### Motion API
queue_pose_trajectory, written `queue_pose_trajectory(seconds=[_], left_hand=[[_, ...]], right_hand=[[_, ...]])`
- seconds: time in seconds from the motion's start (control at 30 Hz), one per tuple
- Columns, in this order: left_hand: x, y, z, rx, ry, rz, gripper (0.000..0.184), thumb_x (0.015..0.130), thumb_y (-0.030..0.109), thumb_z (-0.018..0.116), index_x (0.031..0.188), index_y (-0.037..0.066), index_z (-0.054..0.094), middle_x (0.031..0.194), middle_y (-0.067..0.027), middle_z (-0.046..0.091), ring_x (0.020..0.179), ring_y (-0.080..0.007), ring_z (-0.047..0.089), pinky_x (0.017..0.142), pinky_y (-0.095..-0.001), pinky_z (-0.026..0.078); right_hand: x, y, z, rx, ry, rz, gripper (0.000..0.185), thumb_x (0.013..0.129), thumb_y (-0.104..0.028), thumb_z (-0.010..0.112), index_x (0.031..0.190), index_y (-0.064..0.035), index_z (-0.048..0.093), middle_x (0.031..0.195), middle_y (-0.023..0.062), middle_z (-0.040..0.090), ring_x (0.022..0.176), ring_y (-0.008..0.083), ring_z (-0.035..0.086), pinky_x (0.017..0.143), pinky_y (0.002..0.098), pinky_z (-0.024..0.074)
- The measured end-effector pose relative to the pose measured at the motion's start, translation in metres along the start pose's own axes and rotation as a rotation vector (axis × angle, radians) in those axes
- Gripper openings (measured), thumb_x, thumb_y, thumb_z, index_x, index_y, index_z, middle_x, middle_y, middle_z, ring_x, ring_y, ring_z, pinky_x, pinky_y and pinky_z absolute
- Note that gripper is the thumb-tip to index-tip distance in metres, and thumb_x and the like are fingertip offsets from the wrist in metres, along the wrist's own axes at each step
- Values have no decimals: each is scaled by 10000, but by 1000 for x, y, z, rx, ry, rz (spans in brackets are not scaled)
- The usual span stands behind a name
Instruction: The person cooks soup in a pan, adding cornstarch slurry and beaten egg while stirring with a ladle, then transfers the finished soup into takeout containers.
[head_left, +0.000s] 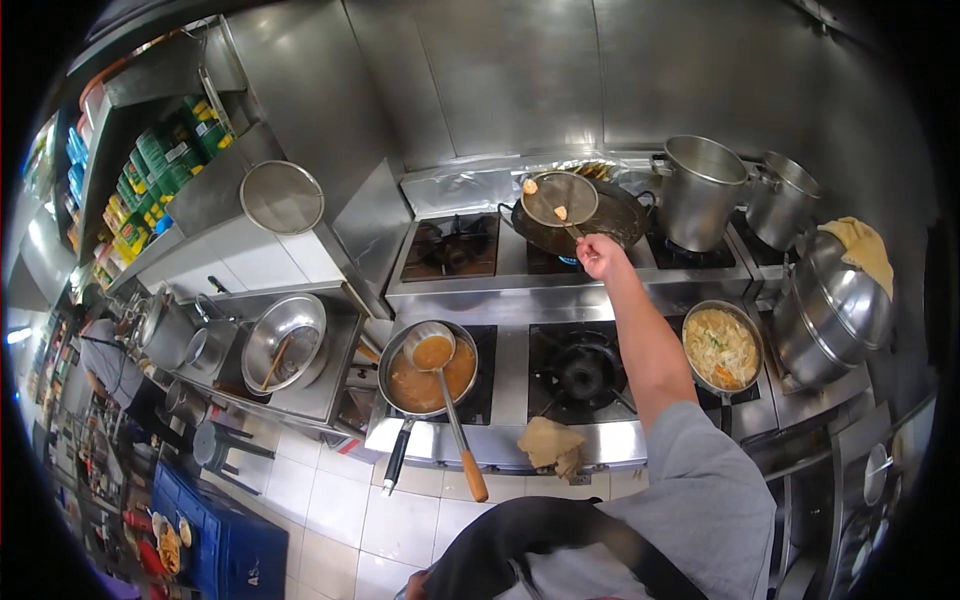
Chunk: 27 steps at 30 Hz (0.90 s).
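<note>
My right hand (600, 257) is closed around the handle of a round wire mesh strainer (575, 192), arm stretched out over the front burners. The strainer is held over a wide dark wok (626, 222) on the back stove, where a blue flame shows underneath. A small light-brown piece of food (560, 213) lies on the mesh; a similar piece (530, 187) is at its left rim. Slender browned pieces (597, 170) sit behind the strainer. Only a bit of skin shows at the bottom edge on my left side; the left hand's fingers are hidden.
A pan of brown sauce (405, 385) holds a ladle (450, 420) whose handle juts forward. Right are a pan of noodles (722, 347), tall pots (705, 195) and a domed steamer (825, 320). A cloth (551, 446) hangs at the front edge. A steel bowl (287, 340) sits left.
</note>
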<state>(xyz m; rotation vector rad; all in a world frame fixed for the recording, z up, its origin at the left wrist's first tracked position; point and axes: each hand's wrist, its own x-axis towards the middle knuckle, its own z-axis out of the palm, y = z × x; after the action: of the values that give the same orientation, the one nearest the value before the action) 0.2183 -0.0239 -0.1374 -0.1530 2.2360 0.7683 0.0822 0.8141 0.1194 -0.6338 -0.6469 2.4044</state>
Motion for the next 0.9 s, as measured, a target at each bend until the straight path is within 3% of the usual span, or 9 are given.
queue_pose_trajectory(seconds=[0.03,0.17,0.27,0.3,0.5,0.67,0.77,0.8,0.9], left_hand=[[2,-1,0,5,-3,7,360,893,293,664,1098,4,725,892,-133,749,872,-271,710,790,-400,550],[11,-4,-6,25,-20,38,354,893,291,661,1087,1,724,885,-132,747,862,-271,710,783,-401,549],[15,-2,-11,39,-36,58,350,893,289,659,1079,0,723,879,-131,746,855,-270,710,778,-402,549],[16,-3,-13,48,-43,64,349,893,288,658,1077,-1,723,878,-131,746,853,-270,710,776,-402,549],[26,-4,-23,96,-82,100,342,893,285,654,1061,-5,721,867,-129,744,838,-270,709,765,-403,549],[37,2,-32,152,-116,152,336,893,282,650,1048,-8,720,858,-128,742,826,-269,709,756,-404,548],[46,8,-41,199,-139,206,333,894,280,648,1040,-10,720,853,-127,741,818,-269,709,751,-405,548],[49,9,-44,217,-151,225,332,894,280,648,1038,-11,719,851,-127,741,816,-269,709,749,-405,548],[57,6,-45,248,-190,278,329,894,278,646,1030,-13,719,845,-126,740,809,-268,708,743,-406,548]], right_hand=[[1,-7,-2,24,24,70,97,833,138,510,869,48,503,758,111,555,519,149,512,461,233,470],[-19,-10,-7,44,14,-1,99,877,117,502,882,18,502,729,83,501,484,153,436,498,261,498],[-11,-12,-35,-48,11,-54,111,829,147,523,888,54,518,755,89,525,529,138,490,484,233,477],[-40,-13,-20,-88,62,-48,66,901,88,507,907,22,507,689,47,460,477,120,434,501,255,491],[-87,-24,-40,-40,110,16,47,902,67,529,897,22,519,637,5,436,482,103,447,509,255,502],[-125,-28,-62,-18,123,-61,45,903,56,533,867,29,526,648,23,460,493,116,473,492,242,491],[-175,-37,-75,66,161,-79,37,898,50,543,874,49,514,655,36,472,491,133,481,459,238,459],[-187,-41,-92,108,151,-98,112,905,66,567,1015,81,556,702,52,501,509,120,486,435,205,426],[-259,-63,-132,-93,132,-183,71,934,8,587,1003,19,596,663,1,480,491,96,451,414,213,377]])
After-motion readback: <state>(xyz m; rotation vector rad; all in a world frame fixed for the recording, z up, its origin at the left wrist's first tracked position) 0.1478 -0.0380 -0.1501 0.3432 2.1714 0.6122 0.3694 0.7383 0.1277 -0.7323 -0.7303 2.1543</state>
